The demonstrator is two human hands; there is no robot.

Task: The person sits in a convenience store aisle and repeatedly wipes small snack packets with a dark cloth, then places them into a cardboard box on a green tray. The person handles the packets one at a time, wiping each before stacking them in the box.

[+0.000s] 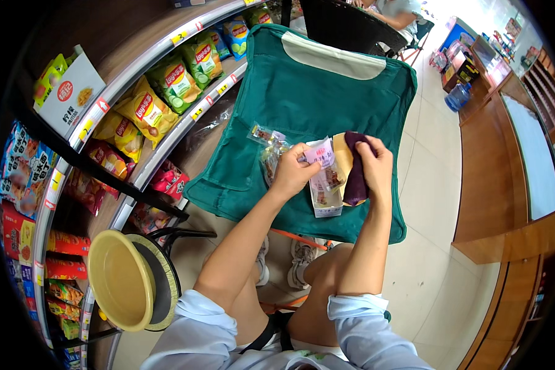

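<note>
My left hand point(292, 172) grips the edge of a pink-and-clear snack packet point(330, 178) between thumb and fingers. That packet hangs over an open small white carton point(327, 206), in which another packet shows. In my right hand point(378, 162) is a dark purple cloth point(356, 185), bunched and hanging down. Behind the cloth lies a yellowish-tan piece point(343, 150), partly covered; its kind I cannot tell. Several small clear snack packets point(269, 162) lie to the left of my left hand. All this rests on the green fabric seat of a folding chair point(323, 101).
Shelves with Lay's chip bags point(149, 112) curve along the left. A yellow plastic basin point(120, 282) stands on a round stool at the lower left. A wooden counter point(495, 171) runs along the right, near a blue water jug point(458, 97). Another person point(400, 18) sits beyond the chair.
</note>
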